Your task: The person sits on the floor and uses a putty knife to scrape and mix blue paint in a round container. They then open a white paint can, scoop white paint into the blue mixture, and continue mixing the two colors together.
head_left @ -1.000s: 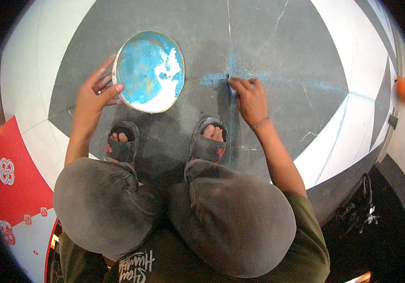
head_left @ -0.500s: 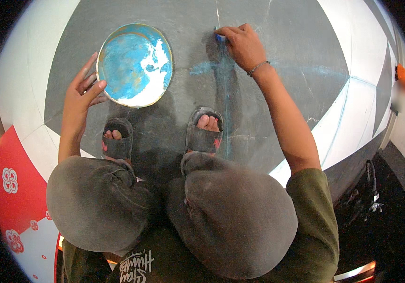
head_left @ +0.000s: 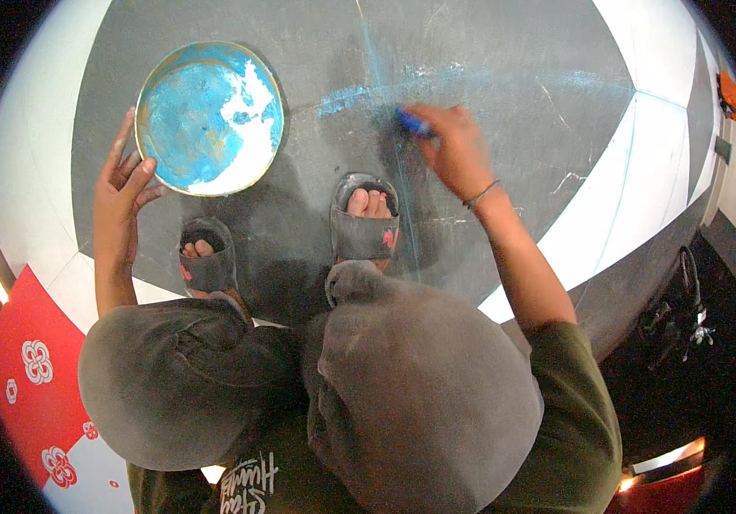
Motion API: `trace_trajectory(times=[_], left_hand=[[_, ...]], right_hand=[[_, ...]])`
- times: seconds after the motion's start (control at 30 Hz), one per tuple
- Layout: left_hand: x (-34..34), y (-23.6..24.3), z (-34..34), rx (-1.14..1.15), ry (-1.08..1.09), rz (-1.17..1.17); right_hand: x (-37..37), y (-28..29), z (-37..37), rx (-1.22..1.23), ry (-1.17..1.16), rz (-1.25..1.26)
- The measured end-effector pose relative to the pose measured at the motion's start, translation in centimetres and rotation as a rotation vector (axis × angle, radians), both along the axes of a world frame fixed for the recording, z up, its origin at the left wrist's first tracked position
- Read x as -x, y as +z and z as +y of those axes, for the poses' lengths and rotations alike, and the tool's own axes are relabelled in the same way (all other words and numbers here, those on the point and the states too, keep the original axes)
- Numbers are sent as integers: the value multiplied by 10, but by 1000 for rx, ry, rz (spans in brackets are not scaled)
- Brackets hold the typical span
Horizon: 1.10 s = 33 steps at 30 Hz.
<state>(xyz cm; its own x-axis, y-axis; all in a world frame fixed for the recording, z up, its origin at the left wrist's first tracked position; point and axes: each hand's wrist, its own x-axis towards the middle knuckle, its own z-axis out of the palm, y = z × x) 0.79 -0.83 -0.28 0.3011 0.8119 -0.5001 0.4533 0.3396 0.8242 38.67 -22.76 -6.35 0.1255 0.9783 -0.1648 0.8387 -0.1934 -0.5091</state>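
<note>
My left hand [head_left: 126, 176] holds a round shallow dish [head_left: 229, 184] by its left rim, thumb on the near edge and fingers behind. Patchy blue coats its inside, and a thick white layer lies along its right side. My right hand [head_left: 455, 152], smeared by motion, pinches a small blue object [head_left: 415, 122] whose kind I cannot make out. It is over the dark grey floor [head_left: 505, 51], close to a thin blue line [head_left: 371, 56] that runs away from me. A broader, smudged blue streak [head_left: 346, 100] crosses that line. Whether the blue object touches the floor is unclear.
My sandalled feet [head_left: 366, 227] are on the grey floor between my hands. White floor sections [head_left: 607, 206] curve around the grey area. A red patterned surface [head_left: 21, 360] lies at the lower left. An orange thing [head_left: 733, 98] stands at the far right, above dark cables [head_left: 689, 317].
My right hand has come back toward me with the blue object. Blue now shows along the far stretch of the line. The dish stays in my left hand; the whole view has shifted slightly.
</note>
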Motion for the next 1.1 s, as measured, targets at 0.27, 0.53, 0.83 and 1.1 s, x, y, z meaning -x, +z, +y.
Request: trace_trajectory(times=[0.27, 0.53, 0.83, 1.1], left_hand=[[-5, 8, 3, 38, -25, -1], [8, -9, 4, 24, 49, 15], [4, -9, 5, 38, 59, -2], [11, -6, 3, 99, 55, 56]], right_hand=[[23, -20, 22, 11, -431, -305], [52, -1, 4, -152, -151, 26], [108, -30, 47, -53, -351, -100], [112, -18, 45, -180, -350, 210]])
